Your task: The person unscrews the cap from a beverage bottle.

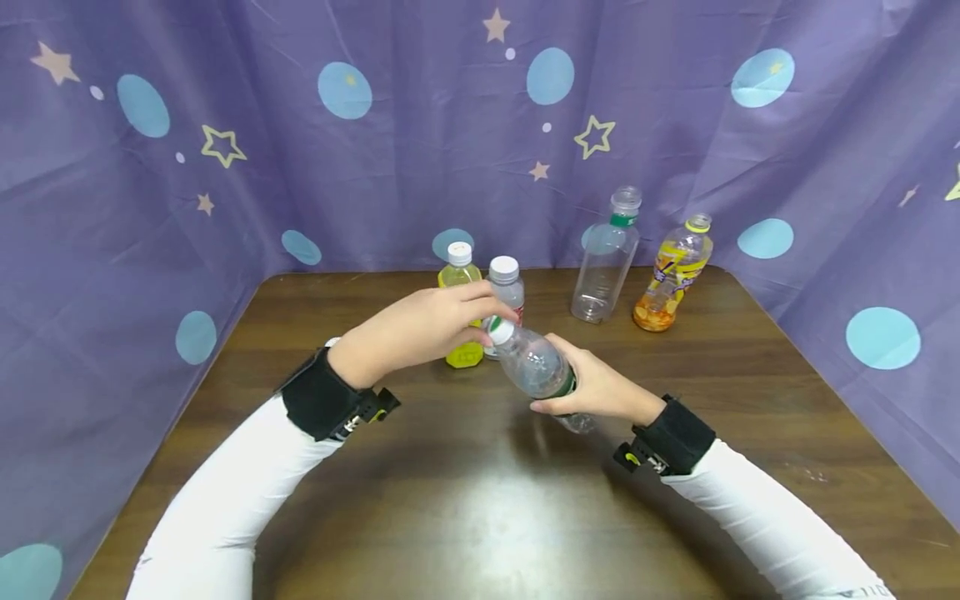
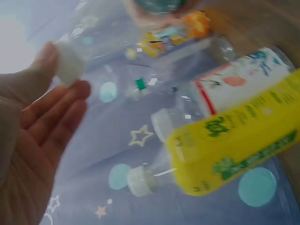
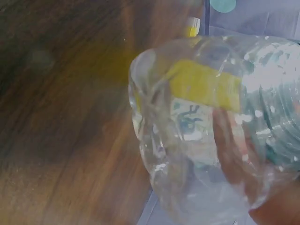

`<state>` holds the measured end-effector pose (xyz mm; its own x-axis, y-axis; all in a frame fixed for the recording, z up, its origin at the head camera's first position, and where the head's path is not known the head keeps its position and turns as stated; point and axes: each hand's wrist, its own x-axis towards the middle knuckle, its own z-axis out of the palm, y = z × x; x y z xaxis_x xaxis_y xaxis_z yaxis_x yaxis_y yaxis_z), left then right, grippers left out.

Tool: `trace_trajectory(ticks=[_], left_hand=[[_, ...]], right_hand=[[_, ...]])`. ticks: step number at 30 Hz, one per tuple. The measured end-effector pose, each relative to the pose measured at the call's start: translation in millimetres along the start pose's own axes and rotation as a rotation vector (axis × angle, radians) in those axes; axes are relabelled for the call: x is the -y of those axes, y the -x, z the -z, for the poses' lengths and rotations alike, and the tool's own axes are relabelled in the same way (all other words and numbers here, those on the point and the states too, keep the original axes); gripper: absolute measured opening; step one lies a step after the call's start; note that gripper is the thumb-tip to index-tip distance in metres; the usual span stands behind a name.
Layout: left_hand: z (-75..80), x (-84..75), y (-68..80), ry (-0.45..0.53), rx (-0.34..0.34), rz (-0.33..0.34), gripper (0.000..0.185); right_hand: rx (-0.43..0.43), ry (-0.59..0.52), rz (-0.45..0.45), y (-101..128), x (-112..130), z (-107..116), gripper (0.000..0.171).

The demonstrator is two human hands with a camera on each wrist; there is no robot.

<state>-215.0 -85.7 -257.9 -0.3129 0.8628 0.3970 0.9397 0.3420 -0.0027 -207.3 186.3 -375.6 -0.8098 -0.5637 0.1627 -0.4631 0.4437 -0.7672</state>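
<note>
A clear plastic bottle [image 1: 534,367] with a dark green label band is tilted over the table, its neck toward my left hand. My right hand [image 1: 596,387] grips it round the middle. At the bottle's neck is a white cap [image 1: 501,331], which my left hand [image 1: 450,321] pinches between thumb and fingers. The left wrist view shows the same cap [image 2: 70,63] between thumb and fingertips. Ridged, see-through plastic of the held bottle [image 3: 183,154] fills much of the right wrist view, some right-hand fingers showing through it.
Just behind the hands stand a yellow-labelled bottle [image 1: 465,354] and a clear bottle with a white cap [image 1: 505,271]. Farther right are a tall uncapped clear bottle [image 1: 603,271] and an uncapped bottle with an orange-yellow label [image 1: 675,271]. A purple curtain [image 1: 420,142] borders the wooden table [image 1: 360,517].
</note>
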Motion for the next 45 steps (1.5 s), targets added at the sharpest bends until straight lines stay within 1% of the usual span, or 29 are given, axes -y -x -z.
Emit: trace_trajectory(ticks=[6, 9, 12, 15, 17, 18, 20, 22, 24, 26, 28, 30, 35, 38, 42, 45], left_hand=[[-19.2, 4.2, 4.4, -0.091, -0.065, -0.084, 0.035], [-27.9, 6.6, 7.0, -0.134, -0.095, -0.109, 0.033], [-34.1, 8.7, 9.2, -0.155, -0.118, -0.098, 0.034], [-36.9, 9.0, 10.7, -0.153, -0.115, -0.057, 0.037], [-36.3, 8.1, 11.5, -0.135, -0.097, -0.02, 0.038], [-35.6, 7.7, 11.7, -0.111, -0.084, -0.001, 0.037], [-32.6, 6.8, 12.4, -0.036, -0.063, 0.037, 0.037], [-27.9, 6.4, 13.2, 0.054, -0.068, 0.057, 0.039], [-22.9, 6.8, 14.0, 0.135, -0.088, 0.048, 0.041], [-18.2, 7.3, 14.7, 0.168, -0.106, 0.019, 0.046], [-16.0, 8.4, 14.8, 0.167, -0.111, -0.005, 0.046], [-15.0, 8.9, 14.8, 0.159, -0.107, -0.016, 0.044], [-15.5, 8.5, 15.6, 0.149, -0.108, -0.005, 0.043], [-15.6, 8.0, 15.8, 0.117, -0.117, -0.005, 0.042], [-14.3, 5.2, 15.9, 0.087, -0.102, 0.03, 0.038], [-14.6, 1.8, 15.7, 0.067, -0.068, 0.085, 0.035]], right_hand=[[-0.006, 0.012, 0.015, 2, -3, 0, 0.07], [-0.011, 0.029, 0.025, 2, -3, -1, 0.068], [-0.028, 0.051, 0.04, 1, -1, -2, 0.068], [-0.042, 0.068, 0.049, 0, 0, -4, 0.069], [-0.043, 0.068, 0.044, -1, 1, -5, 0.07], [-0.044, 0.067, 0.042, 0, 1, -5, 0.07], [-0.044, 0.065, 0.038, 0, 1, -5, 0.07], [-0.049, 0.07, 0.036, 1, 1, -4, 0.07], [-0.052, 0.073, 0.035, 2, 0, -3, 0.07], [-0.055, 0.08, 0.036, 2, -1, -2, 0.07], [-0.055, 0.092, 0.042, 2, -1, -1, 0.069], [-0.054, 0.101, 0.048, 2, -1, -1, 0.069], [-0.039, 0.093, 0.049, 1, -1, -2, 0.069], [-0.033, 0.086, 0.047, 0, -1, -2, 0.068], [-0.022, 0.07, 0.04, -2, -1, -3, 0.067], [-0.019, 0.064, 0.04, -2, -1, -3, 0.067]])
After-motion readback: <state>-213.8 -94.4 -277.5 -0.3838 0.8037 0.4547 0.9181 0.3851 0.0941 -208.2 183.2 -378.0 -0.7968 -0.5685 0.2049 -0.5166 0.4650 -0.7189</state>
